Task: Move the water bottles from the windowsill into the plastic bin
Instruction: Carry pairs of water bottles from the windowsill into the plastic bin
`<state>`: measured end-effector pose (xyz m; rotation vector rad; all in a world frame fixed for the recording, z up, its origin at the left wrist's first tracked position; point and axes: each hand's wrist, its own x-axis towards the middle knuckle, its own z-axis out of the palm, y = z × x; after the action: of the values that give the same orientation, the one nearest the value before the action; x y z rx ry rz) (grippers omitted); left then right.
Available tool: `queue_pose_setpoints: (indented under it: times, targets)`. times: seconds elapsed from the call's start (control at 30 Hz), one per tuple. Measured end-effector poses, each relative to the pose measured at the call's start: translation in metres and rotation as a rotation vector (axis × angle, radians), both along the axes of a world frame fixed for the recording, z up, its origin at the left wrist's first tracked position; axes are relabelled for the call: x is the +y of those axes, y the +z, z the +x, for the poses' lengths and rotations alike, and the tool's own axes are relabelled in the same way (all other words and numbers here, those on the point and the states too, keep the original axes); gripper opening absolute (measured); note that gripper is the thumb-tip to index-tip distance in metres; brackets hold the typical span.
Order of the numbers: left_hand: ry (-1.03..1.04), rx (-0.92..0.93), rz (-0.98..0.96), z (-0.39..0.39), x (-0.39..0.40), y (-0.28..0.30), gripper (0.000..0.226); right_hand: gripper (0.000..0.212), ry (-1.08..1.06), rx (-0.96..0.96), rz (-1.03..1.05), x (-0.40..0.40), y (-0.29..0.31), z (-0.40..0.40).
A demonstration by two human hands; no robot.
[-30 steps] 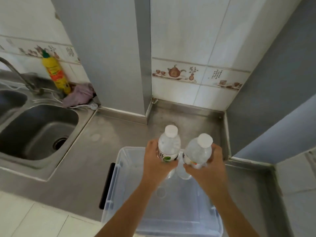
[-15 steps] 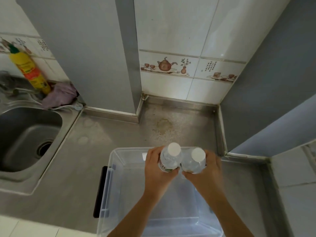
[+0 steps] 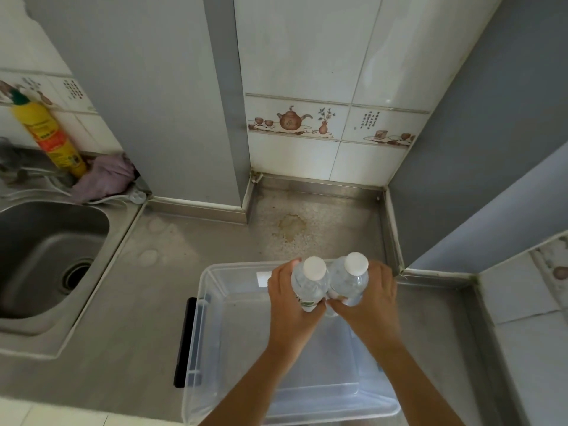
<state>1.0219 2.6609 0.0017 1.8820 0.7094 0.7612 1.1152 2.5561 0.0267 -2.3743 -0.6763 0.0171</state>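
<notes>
1. two water bottles, both upright, long axis pretty much vertical, white caps pointing up at the camera. the left bottle (image 3: 309, 287) and the right bottle (image 3: 350, 279) sit side by side, touching or nearly so.
2. left hand (image 3: 287, 298) is wrapped around the left bottle's lower body, so the cap and shoulder stick up above the grip. fingers closed snug on it.
3. right hand (image 3: 368, 298) does the same on the right bottle, closed around its lower half, cap clear above the grip.
4. both bottles are over the far end of the clear plastic bin (image 3: 212, 318), inside its rim line. can't tell if the bottoms touch the bin floor.
5. bin sits on the steel desk (image 3: 129, 302), sink (image 3: 46, 256) off to the left, yellow bottle (image 3: 49, 136) and a purple rag (image 3: 106, 176) behind it.
</notes>
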Motion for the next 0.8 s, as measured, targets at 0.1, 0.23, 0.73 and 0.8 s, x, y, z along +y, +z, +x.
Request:
queue_pose_setpoints:
  times: [0.1,0.23,0.73,0.8]
  targets:
    - [-0.028,0.036,0.002,-0.003,0.002,0.0,0.077,0.095,-0.014,0.036,-0.043,-0.001,0.001,-0.001]
    - [-0.055,0.076,-0.023,-0.008,0.004,0.003,0.089,0.1,0.0,0.057,-0.11,-0.004,0.01,-0.005]
    - [-0.042,-0.04,0.27,-0.043,-0.001,0.069,0.064,0.065,-0.05,-0.081,-0.105,-0.048,0.065,-0.04]
    - [-0.088,-0.042,0.391,-0.052,-0.009,0.085,0.038,0.051,-0.091,-0.188,-0.043,-0.064,0.079,-0.054]
